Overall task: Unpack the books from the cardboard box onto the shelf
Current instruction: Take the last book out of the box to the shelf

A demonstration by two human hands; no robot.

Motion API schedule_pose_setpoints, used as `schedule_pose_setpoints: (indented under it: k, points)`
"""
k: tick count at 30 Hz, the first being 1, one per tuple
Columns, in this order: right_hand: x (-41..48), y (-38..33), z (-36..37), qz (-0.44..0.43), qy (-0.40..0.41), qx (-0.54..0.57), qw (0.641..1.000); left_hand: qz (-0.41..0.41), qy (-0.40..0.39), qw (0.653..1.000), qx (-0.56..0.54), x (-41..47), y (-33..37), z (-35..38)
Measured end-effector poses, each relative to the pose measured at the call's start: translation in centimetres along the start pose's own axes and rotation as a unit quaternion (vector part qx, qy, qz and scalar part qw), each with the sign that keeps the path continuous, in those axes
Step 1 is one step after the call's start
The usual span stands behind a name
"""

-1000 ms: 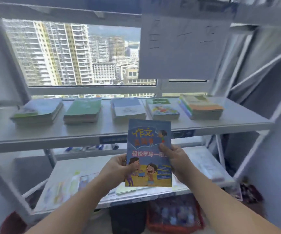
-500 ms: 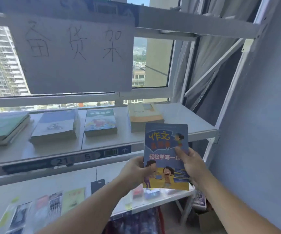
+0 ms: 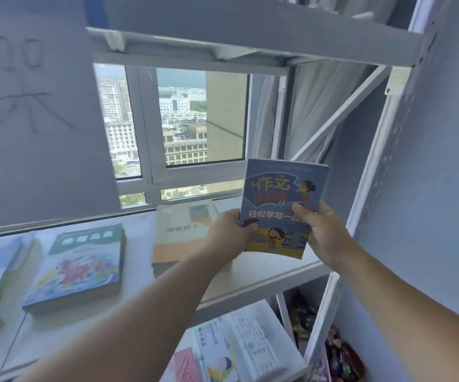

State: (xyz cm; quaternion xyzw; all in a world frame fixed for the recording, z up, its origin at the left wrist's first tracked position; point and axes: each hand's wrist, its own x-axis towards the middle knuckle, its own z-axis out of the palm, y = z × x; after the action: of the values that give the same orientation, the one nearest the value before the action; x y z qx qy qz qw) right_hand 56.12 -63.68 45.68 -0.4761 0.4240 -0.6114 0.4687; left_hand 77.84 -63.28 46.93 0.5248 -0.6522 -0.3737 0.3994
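With left hand (image 3: 229, 230) and right hand (image 3: 322, 234) fingers grasping the blue book (image 3: 280, 205) above the right end of the shelf (image 3: 277, 269), I'm judging several stacks (image 3: 79, 268) already placed and this one not yet down.

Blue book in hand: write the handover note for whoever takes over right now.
Left hand: grip on the lower left edge of the blue book.
Right hand: grip on its right edge.
The blue book is upright in the air over the right end of the shelf.
Done: stacks lie flat on the shelf, the tan stack nearest the hands.
Left: lay this book down, probably on the bare spot right of the tan stack. The box is out of view.
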Motion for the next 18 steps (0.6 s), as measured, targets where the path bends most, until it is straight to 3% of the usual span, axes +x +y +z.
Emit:
schedule_pose_setpoints:
  k: [9, 14, 18]
  points:
    - [7.5, 7.3, -4.5, 0.07, -0.028, -0.012, 0.997, -0.141, 0.103, 0.985, -0.005, 6.3, -3.9, 9.4]
    - [10.5, 9.6, -5.6, 0.072, -0.072, -0.167, 0.981, -0.179, 0.154, 0.971, 0.035, 8.3, -5.1, 11.1]
    - [12.6, 10.5, -4.5, 0.1, -0.074, -0.323, 0.938, -0.213, 0.165, 0.958, 0.099, 9.1, -5.4, 11.1]
